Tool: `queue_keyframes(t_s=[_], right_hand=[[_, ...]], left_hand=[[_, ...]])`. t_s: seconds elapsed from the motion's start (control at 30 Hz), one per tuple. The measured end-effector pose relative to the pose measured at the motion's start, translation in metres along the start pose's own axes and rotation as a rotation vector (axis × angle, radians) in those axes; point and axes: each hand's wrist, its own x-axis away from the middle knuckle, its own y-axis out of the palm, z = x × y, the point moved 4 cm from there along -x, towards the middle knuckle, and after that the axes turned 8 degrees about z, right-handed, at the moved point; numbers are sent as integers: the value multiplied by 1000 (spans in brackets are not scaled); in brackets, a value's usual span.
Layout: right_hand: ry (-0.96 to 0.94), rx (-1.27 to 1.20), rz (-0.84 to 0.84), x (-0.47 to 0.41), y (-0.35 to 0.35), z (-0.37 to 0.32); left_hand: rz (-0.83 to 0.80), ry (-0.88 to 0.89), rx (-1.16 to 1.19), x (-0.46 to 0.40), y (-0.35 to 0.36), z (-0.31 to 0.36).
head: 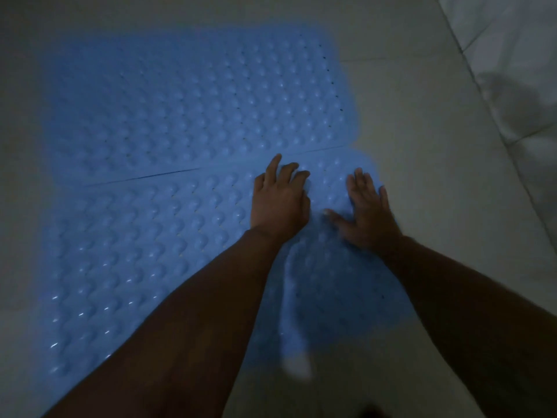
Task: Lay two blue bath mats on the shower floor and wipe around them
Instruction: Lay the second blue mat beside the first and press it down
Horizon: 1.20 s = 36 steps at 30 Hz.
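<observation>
Two blue bath mats with raised bumps lie side by side on the pale tiled floor. The far mat [193, 98] lies flat. The near mat [135, 242] meets it along a thin dark seam. My left hand [278, 200] rests palm down on the near mat close to the seam, fingers spread. My right hand [366, 212] presses flat near that mat's right edge, fingers apart. Between my forearms the near mat shows a raised ripple. Neither hand holds anything.
Pale floor tiles [422, 122] run to the right of the mats. A white tiled wall [518, 70] rises at the far right, with a dark shadow on it. The light is dim.
</observation>
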Motion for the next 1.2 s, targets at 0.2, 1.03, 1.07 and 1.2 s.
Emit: queue_keyframes(t_s=[0.2, 1.03, 1.07, 1.2], right_hand=[[31, 65, -410, -48, -86, -34], [-295, -267, -115, 39, 21, -314], [-307, -274, -90, 38, 21, -316], [-345, -310, 4, 35, 25, -321]], left_hand=[[-48, -107, -49, 28, -65, -37], [-165, -307, -312, 246, -148, -248], [-178, -305, -314, 249, -145, -250], [-154, -289, -348, 253, -137, -251]])
